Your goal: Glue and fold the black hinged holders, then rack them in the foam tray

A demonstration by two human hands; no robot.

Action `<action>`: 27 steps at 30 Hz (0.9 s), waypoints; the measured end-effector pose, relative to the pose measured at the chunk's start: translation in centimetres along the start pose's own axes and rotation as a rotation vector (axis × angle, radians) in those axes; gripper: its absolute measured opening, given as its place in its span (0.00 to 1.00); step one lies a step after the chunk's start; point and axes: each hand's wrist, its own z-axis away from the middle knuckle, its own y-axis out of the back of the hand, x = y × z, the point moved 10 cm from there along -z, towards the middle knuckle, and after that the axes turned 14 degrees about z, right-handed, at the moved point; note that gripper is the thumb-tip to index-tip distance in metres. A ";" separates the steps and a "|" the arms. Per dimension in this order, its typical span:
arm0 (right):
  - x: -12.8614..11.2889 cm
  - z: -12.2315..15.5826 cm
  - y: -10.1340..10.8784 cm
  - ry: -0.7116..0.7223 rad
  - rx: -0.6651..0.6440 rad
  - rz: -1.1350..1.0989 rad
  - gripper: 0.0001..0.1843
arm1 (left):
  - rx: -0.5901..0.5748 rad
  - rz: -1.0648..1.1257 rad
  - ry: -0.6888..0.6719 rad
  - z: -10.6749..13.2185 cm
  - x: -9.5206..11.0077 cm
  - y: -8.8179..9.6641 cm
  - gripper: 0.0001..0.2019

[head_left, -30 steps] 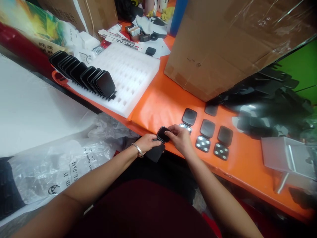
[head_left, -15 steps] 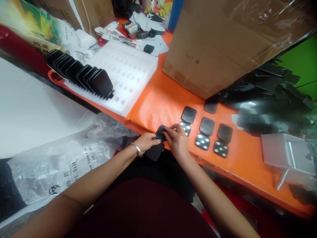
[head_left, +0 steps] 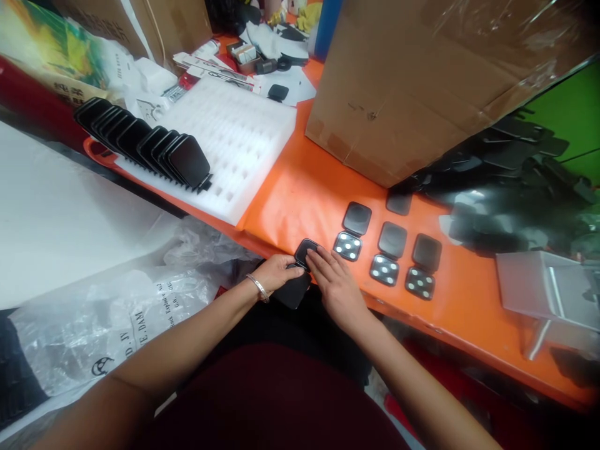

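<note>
At the table's front edge, a black hinged compact case (head_left: 293, 291) lies unfolded, one half on the table and the other jutting over the edge. My left hand (head_left: 273, 275), with a bracelet at the wrist, grips it near the hinge, thumb on top. Stretched fingers of my right hand (head_left: 338, 282) lie flat on the inside of the far half (head_left: 305, 249). Just right of them sits an opened case with white dots (head_left: 347, 247) in one half. Two more dotted cases (head_left: 384, 270) (head_left: 420, 283) lie farther right.
White foam with slots (head_left: 253, 131) holds a row of upright black cases (head_left: 187, 161) on the left. A large cardboard box (head_left: 365, 94) stands behind. A black plastic bag (head_left: 482, 212) and a translucent bin (head_left: 525, 281) are at the right of the orange table (head_left: 281, 200).
My right fingers have gone from a pinch to lying flat on the case's far half. The nearest dotted half is now uncovered. My left hand keeps its hold.
</note>
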 end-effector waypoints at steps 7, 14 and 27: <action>0.7 -0.7 -0.2 0.108 -0.160 0.006 0.25 | -0.028 -0.042 0.046 -0.1 0.0 0.2 0.16; 2.4 -0.9 1.1 -0.021 -0.070 -0.260 0.27 | -0.004 -0.011 0.012 0.6 0.1 -0.1 0.20; 3.0 1.5 -1.2 -1.067 0.120 -1.564 0.17 | -0.027 -0.374 -0.444 3.9 2.5 -5.0 0.18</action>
